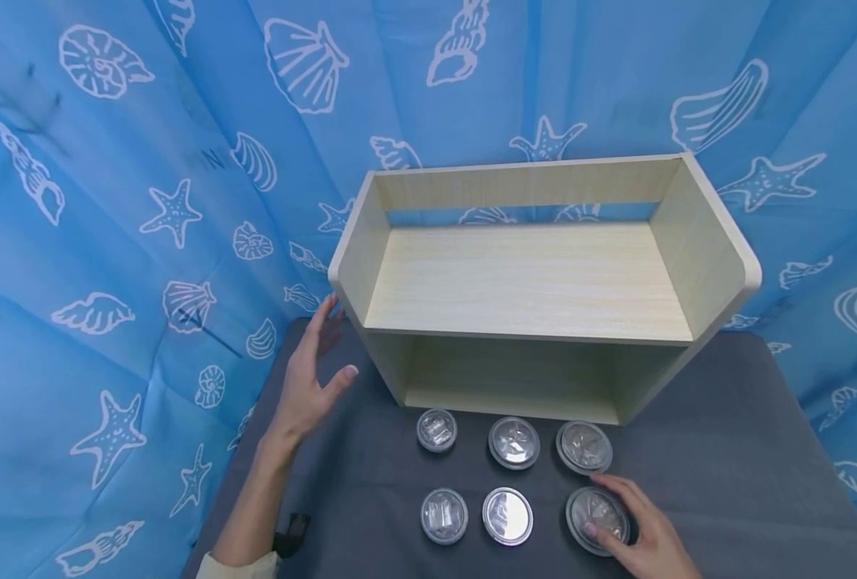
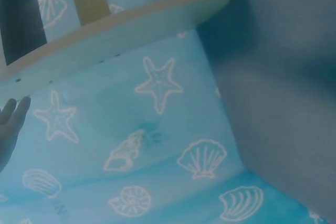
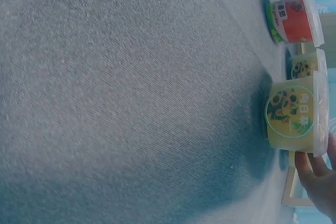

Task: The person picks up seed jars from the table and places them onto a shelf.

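My right hand [image 1: 649, 535] grips a round lidded plastic tub [image 1: 597, 519] at the front right of the dark cloth, thumb on the near side and fingers on the far side. In the right wrist view this tub [image 3: 281, 124] is yellow with a sunflower label, and the fingers [image 3: 315, 182] rest against its side by the lid. My left hand [image 1: 309, 394] is beside the left panel of a pale wooden shelf [image 1: 530, 281], fingers extended and thumb spread, holding nothing. Only some fingertips [image 2: 13, 119] show in the left wrist view, close to the shelf panel [image 2: 131, 30].
More clear-lidded tubs stand in two rows before the shelf, including one behind the gripped tub [image 1: 584, 446] and one to its left [image 1: 508, 516]. Red-labelled tubs [image 3: 294, 19] show in the right wrist view. A blue shell-patterned curtain [image 1: 182, 201] surrounds the dark cloth [image 1: 725, 466].
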`<action>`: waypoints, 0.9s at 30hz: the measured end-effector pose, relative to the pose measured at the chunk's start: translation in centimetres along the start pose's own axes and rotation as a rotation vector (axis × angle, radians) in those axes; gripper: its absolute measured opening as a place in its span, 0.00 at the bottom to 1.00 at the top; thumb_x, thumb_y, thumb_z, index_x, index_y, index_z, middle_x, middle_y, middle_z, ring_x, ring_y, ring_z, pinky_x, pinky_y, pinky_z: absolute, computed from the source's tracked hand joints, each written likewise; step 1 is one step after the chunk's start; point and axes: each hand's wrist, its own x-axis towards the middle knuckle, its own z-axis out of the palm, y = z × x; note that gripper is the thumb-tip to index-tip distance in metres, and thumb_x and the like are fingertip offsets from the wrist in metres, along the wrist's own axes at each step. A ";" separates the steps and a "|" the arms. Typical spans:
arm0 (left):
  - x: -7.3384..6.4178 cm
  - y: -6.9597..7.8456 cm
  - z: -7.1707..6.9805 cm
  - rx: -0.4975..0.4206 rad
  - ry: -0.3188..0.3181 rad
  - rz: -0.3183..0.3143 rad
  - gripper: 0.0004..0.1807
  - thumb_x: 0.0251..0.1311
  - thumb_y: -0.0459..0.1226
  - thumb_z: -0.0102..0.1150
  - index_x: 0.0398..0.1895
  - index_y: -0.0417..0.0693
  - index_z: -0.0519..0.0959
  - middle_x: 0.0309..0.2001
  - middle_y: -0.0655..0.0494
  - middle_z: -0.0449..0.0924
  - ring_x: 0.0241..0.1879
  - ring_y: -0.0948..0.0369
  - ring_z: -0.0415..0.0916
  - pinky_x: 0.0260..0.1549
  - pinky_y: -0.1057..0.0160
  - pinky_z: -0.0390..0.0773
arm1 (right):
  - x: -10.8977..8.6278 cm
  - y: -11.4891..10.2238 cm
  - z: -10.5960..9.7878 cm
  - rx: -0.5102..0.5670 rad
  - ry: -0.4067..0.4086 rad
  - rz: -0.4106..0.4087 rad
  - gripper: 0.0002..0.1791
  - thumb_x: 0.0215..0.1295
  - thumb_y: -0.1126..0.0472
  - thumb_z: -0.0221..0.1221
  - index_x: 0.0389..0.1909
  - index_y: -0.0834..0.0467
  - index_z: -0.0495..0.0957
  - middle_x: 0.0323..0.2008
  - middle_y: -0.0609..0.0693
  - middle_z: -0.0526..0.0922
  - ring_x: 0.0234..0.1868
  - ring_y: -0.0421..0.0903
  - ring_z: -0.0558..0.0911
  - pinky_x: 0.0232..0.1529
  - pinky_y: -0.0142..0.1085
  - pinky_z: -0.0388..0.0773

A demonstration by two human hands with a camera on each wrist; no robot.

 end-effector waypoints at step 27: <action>4.4 2.3 -1.0 -0.199 0.008 0.022 0.44 0.66 0.61 0.52 0.79 0.56 0.52 0.77 0.58 0.53 0.74 0.53 0.55 0.65 0.35 0.61 | -1.6 0.6 1.0 -0.110 -0.087 0.198 0.50 0.34 0.53 0.82 0.64 0.54 0.73 0.54 0.38 0.75 0.53 0.22 0.68 0.48 0.17 0.64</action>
